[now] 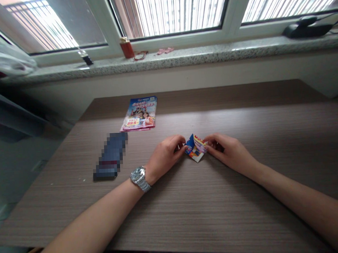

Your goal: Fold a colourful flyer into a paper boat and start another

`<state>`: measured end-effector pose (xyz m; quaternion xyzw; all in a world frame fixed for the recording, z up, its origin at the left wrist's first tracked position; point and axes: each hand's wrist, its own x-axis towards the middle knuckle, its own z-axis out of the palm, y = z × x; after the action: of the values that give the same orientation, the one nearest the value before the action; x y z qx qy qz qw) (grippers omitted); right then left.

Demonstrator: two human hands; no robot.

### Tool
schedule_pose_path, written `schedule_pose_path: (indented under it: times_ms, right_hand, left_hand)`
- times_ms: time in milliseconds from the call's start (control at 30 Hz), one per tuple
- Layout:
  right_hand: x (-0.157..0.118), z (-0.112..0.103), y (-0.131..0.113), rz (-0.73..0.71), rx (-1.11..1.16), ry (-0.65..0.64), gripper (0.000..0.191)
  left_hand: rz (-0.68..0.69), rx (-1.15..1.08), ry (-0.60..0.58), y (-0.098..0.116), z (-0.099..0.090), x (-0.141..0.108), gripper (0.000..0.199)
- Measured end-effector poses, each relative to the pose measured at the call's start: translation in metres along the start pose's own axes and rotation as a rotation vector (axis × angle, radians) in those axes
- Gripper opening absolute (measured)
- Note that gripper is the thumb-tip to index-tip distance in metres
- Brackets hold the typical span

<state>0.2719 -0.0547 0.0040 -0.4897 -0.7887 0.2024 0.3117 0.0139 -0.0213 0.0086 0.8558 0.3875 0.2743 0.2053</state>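
Note:
A small folded piece of printed paper (pixel 196 149), blue, yellow and white, is at the middle of the wooden table (pixel 217 206). My left hand (pixel 167 152), with a silver watch (pixel 140 178) on its wrist, pinches the paper's left corner between thumb and fingers. On the opposite side my right hand (pixel 227 150) pinches the right corner. The paper has a diamond outline, with a crease and a raised flap near its top. Parts of both corners are hidden behind my fingertips.
A stack of printed flyers (pixel 140 114) lies at the table's back left. Nearer me is a dark, pixelated flat object (pixel 111 157). On the stone windowsill (pixel 199 56) stand a red lighter-like item (pixel 126 48) and a black device (pixel 307 29) with cables.

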Motion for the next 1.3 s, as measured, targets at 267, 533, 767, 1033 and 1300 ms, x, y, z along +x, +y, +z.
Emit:
schedule_pose_path:
  times_ms: [267, 533, 767, 1033, 1300]
  right_hand:
    - [0.003, 0.001, -0.001, -0.045, -0.045, 0.011, 0.017]
    - [0.003, 0.003, 0.0, -0.044, -0.053, 0.013, 0.018]
    - [0.002, 0.003, -0.002, -0.064, -0.042, -0.006, 0.025]
    - [0.001, 0.005, -0.001, -0.108, -0.089, -0.003, 0.03]
    - [0.001, 0.008, -0.004, -0.16, -0.123, -0.017, 0.028]
  left_hand:
    - [0.01, 0.079, -0.02, 0.001, 0.0, 0.001, 0.01]
    - [0.063, 0.125, -0.031, 0.001, 0.001, 0.001, 0.018]
    - [0.073, 0.155, -0.054, 0.002, 0.001, 0.001, 0.018]
    - [0.064, 0.136, -0.053, 0.007, -0.002, 0.001, 0.016]
    - [0.065, 0.122, -0.05, 0.011, -0.002, 0.002, 0.019]
